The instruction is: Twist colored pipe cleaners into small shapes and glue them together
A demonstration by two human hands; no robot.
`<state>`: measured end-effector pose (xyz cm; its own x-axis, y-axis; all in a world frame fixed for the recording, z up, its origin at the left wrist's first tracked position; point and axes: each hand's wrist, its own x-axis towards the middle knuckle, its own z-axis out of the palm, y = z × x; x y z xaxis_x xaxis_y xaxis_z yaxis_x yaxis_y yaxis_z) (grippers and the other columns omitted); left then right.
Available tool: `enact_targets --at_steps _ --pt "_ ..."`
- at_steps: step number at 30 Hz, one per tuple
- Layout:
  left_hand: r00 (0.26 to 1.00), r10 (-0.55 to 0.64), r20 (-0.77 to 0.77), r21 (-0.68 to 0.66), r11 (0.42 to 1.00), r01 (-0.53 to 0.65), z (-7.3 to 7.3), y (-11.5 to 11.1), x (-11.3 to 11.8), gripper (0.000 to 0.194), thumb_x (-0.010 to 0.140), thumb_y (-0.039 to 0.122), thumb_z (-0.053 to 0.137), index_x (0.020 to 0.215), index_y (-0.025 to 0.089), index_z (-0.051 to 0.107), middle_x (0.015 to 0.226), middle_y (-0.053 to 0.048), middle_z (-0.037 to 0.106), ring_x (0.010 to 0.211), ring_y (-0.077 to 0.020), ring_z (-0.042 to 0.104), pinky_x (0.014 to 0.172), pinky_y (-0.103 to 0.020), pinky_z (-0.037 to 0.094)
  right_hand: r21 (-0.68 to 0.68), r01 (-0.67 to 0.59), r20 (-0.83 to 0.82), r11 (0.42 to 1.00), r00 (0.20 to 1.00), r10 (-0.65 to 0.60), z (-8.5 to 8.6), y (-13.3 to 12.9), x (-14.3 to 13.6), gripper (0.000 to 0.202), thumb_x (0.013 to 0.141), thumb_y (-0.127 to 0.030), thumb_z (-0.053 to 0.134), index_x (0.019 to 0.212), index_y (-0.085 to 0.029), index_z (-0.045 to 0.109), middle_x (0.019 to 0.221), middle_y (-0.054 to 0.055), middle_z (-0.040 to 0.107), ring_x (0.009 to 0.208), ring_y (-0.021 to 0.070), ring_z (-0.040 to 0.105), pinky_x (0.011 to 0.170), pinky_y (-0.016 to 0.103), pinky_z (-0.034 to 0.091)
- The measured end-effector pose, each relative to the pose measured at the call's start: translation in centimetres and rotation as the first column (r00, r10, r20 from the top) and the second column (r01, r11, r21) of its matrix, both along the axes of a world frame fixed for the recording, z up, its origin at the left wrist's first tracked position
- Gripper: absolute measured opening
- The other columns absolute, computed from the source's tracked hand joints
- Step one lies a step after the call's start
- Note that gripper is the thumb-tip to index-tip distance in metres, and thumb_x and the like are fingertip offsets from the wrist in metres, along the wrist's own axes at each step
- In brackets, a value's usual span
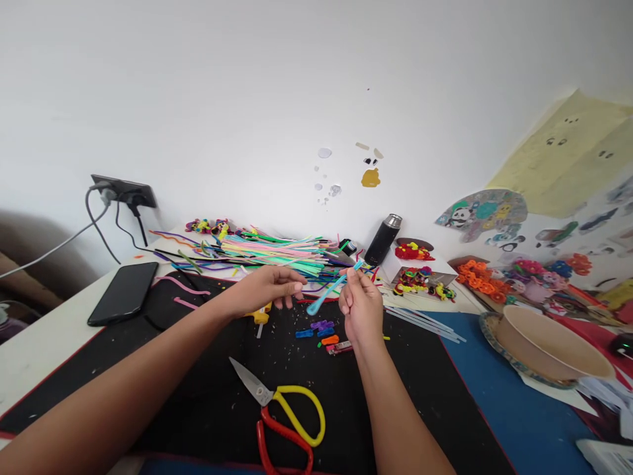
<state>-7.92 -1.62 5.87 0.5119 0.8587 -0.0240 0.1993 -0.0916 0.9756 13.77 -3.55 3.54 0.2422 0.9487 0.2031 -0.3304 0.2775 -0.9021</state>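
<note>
My right hand (362,300) pinches a light-blue pipe cleaner (327,295) that has a loop at its lower left end. To the left of that loop my left hand (271,288) hovers with its fingers apart, holding nothing. Below the hands, small twisted pieces in blue (304,334), purple (322,325) and orange (330,340) lie on the black mat (395,402), beside a red-and-white lighter (339,348). A yellow glue gun (262,315) is partly hidden behind my left hand. Open scissors (277,402) with one yellow and one red handle rest nearer to me.
Many coloured pipe cleaners (277,254) are heaped along the wall, near a black bottle (383,239). A phone (123,293) lies at the left. To the right are a white box (438,267), clear sticks (428,323) and a beige bowl (554,349).
</note>
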Motion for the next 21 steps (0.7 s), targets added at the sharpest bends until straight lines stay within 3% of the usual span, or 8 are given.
enact_targets --at_steps 8,14,21 --pt "0.971 -0.137 -0.199 0.106 0.981 0.16 -0.1 -1.4 1.4 0.038 0.088 0.052 0.066 0.1 0.018 0.074 0.084 -0.003 0.073 0.069 -0.016 0.066 0.061 -0.024 0.047 0.006 -0.046 0.007 0.999 0.999 0.046 -0.6 -0.1 -0.6 0.039 0.084 -0.054 0.078 0.087 -0.016 0.07 0.046 -0.012 0.033 0.034 0.0048 0.03 0.035 0.019 0.019" --pt "0.955 -0.124 -0.27 0.172 0.97 0.174 -0.1 -1.7 1.6 0.034 0.093 0.049 0.058 0.086 0.019 0.072 0.08 -0.002 0.073 0.066 -0.0158 0.066 0.061 -0.024 0.047 0.003 -0.07 0.027 0.998 0.997 0.07 -0.6 -0.2 -0.9 0.039 0.087 -0.054 0.075 0.089 -0.015 0.072 0.045 -0.012 0.034 0.034 0.005 0.03 0.034 0.019 0.02" --pt "0.967 -0.116 -0.228 0.112 0.983 0.144 -0.6 -1.6 1.8 0.026 0.09 0.041 0.057 0.085 0.019 0.069 0.082 -0.003 0.074 0.067 -0.0169 0.068 0.063 -0.026 0.054 0.013 -0.084 0.033 0.996 0.996 0.084 -0.8 -0.2 -0.9 0.035 0.088 -0.05 0.076 0.088 -0.015 0.072 0.045 -0.012 0.034 0.033 0.0048 0.031 0.035 0.019 0.02"
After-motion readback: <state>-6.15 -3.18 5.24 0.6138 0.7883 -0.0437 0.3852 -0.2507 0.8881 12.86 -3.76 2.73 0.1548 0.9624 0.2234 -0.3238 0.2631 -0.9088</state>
